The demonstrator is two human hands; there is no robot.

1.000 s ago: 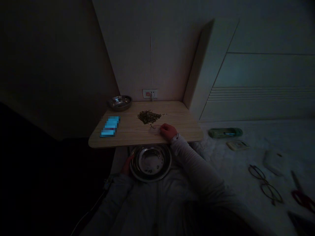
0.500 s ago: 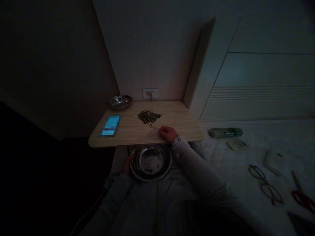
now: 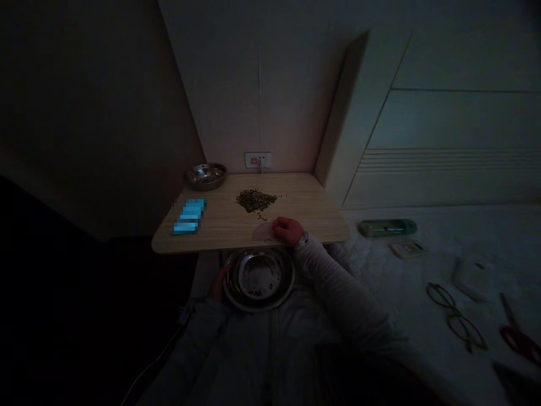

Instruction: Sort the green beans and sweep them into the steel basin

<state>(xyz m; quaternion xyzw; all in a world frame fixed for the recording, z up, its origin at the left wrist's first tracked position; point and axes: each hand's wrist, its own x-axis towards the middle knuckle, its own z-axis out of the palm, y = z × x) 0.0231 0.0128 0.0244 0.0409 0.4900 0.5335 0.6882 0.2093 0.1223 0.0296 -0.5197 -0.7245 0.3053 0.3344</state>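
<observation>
My left hand (image 3: 217,283) grips the left rim of a steel basin (image 3: 258,307), which sits at my lap just under the table's front edge. A few dark bits lie inside the basin. My right hand (image 3: 288,230) is closed over the front of the wooden table (image 3: 224,234), with a thin, see-through, rounded piece (image 3: 262,230) sticking out to the left of its fingers. The room is dim, so its exact kind is unclear. Beyond it lies a pile of small dark beans or seeds (image 3: 254,200), with several loose ones between pile and hand.
Another steel bowl (image 3: 206,177) stands at the table's back left, behind a lit phone (image 3: 189,217). A wall socket (image 3: 257,160) is behind the table. On the bed at right lie a green bottle (image 3: 386,228), glasses (image 3: 456,317) and red-handled scissors (image 3: 519,343).
My right hand has shifted very slightly near the table's front, and the see-through piece has moved a little towards me, away from the loose seeds. My left hand and the basin stay put.
</observation>
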